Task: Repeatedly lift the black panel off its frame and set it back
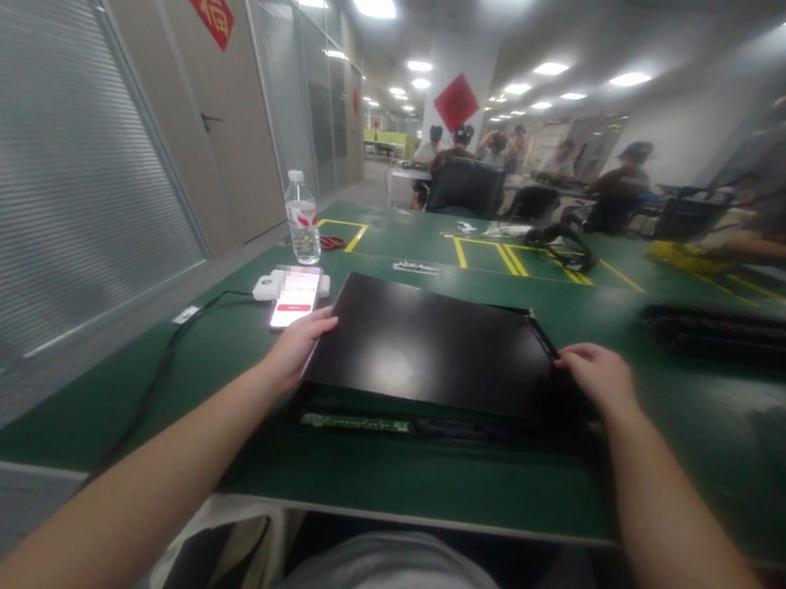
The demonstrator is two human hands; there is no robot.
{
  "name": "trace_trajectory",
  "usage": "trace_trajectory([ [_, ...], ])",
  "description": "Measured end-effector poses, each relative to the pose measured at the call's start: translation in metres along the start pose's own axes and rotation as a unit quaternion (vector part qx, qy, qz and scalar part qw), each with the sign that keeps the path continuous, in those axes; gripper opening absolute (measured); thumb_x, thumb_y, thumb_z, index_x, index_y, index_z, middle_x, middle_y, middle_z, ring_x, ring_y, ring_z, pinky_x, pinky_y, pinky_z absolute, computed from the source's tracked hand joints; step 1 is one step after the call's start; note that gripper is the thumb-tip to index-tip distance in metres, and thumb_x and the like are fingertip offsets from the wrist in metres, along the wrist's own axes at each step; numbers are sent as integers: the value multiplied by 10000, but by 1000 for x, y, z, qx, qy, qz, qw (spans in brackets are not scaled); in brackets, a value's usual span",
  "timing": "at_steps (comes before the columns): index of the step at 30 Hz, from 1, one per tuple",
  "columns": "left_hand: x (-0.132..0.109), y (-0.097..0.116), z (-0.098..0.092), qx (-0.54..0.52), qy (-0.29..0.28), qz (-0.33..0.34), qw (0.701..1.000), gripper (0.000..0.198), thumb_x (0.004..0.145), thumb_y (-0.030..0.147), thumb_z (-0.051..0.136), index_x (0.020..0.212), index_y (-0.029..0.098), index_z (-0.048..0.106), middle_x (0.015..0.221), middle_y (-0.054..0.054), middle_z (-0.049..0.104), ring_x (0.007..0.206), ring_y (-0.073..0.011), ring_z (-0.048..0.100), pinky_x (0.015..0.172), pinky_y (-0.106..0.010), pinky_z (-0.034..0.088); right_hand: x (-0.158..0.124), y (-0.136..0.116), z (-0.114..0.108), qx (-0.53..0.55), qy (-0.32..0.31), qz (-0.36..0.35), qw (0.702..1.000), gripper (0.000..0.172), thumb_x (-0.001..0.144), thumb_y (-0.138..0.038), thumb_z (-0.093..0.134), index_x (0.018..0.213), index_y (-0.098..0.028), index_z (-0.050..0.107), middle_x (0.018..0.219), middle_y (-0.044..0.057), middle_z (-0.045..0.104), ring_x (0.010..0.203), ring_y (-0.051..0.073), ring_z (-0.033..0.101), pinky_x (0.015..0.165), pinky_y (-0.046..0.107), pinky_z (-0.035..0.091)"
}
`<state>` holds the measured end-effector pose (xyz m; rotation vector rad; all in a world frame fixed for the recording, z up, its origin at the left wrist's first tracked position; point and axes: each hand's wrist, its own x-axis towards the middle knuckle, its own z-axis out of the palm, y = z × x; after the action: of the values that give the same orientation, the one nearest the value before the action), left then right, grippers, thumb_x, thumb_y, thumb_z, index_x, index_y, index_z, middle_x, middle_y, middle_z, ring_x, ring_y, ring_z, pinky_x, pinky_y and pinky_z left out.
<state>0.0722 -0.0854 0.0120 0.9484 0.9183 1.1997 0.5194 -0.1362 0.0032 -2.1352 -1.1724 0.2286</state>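
black panel [422, 346] separates left fingers [322, 322] from right fingers [578, 352].

My left fingers [324, 322] hold the left edge of a glossy black panel [421, 351], and my right fingers [576, 352] are bent at its right side; whether they grip the panel or the dark frame under it, I cannot tell. Between my fingers, on the near side, a strip of green circuit board [355, 422] shows below the panel. Just beyond my left fingers a lit phone [295, 306] lies on the green surface [448, 485], with a water bottle [304, 226] farther off. Well right of my right fingers sit long dark pieces [746, 335], blurred.
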Motion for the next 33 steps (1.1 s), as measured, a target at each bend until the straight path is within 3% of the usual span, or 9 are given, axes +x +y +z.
trace_trajectory([
  [6, 2, -4, 1, 2, 29, 3, 1000, 479, 721, 148, 705, 1197, 96, 732, 988, -133, 801, 979, -311, 748, 863, -401, 591, 0, 0, 0, 5, 3, -2, 1000, 184, 725, -257, 595, 793, -224, 763, 789, 49, 768, 817, 236, 690, 694, 321, 472],
  [17, 0, -5, 3, 13, 27, -5, 1000, 416, 737, 133, 712, 1151, 115, 752, 968, -123, 804, 930, -288, 758, 809, -363, 597, 1, 0, -1, -15, 2, 0, 1000, 213, 736, -264, 589, 833, -215, 773, 816, 54, 767, 832, 237, 687, 708, 323, 474],
  [23, -5, 0, 8, 18, 15, -24, 999, 443, 759, 123, 695, 1201, 115, 728, 976, -123, 803, 910, -280, 760, 786, -355, 594, 3, 2, 1, -24, 10, -5, 1000, 198, 739, -257, 604, 826, -213, 776, 807, 62, 764, 828, 240, 690, 691, 317, 474],
  [33, -3, -1, 7, 35, 50, -14, 998, 447, 782, 99, 683, 1228, 120, 683, 969, -94, 799, 905, -244, 756, 817, -336, 580, 3, 3, 0, -15, -3, -4, 1000, 204, 747, -256, 582, 815, -213, 770, 813, 56, 768, 828, 230, 689, 694, 314, 471],
])
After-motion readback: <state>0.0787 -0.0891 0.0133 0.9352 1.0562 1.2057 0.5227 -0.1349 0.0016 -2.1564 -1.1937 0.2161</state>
